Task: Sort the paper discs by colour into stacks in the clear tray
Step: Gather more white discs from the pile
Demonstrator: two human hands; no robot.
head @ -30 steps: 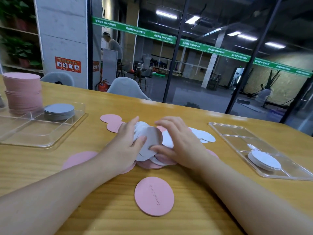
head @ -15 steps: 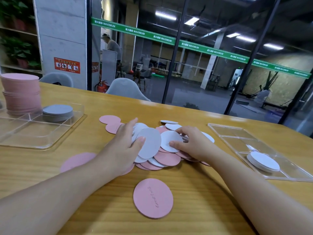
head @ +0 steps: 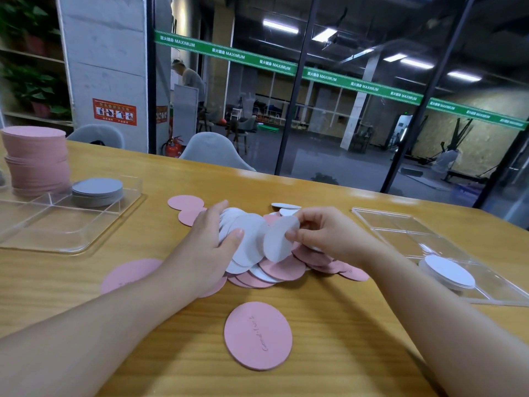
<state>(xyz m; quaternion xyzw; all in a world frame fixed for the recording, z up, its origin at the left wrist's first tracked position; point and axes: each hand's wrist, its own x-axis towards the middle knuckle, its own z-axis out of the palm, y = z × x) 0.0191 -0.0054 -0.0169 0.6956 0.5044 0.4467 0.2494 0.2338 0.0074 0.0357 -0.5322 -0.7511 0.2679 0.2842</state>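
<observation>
A long wooden table [head: 329, 353] with a yellow grain is seen, running left to right below a dark glass wall. Two clear plastic divided trays are set on it: the left tray [head: 65, 239] holds a tall stack of pink paper discs [head: 35, 161] in a far compartment and, just beside it, a low stack of grey paper discs [head: 97, 191]; the right tray [head: 400, 224] holds a short stack of white paper discs [head: 448, 272] in a near compartment. Between the trays a loose heap of pink and white discs [head: 274, 270] is spread flat and overlapping on the table. A single pink disc with faint script [head: 257, 335] lies flat apart from the heap, nearer the viewer, its long axis appearing to run away from the camera. A fan of white discs [head: 249, 239] is gripped by the left hand [head: 209, 245], thumb laid across the front face, the faces turned toward the right hand. One white disc [head: 279, 239] is pinched at its right edge by the right hand [head: 329, 233], fingers curled; it is held tilted up on edge above the heap, long axis near upright, overlapping the fan.
</observation>
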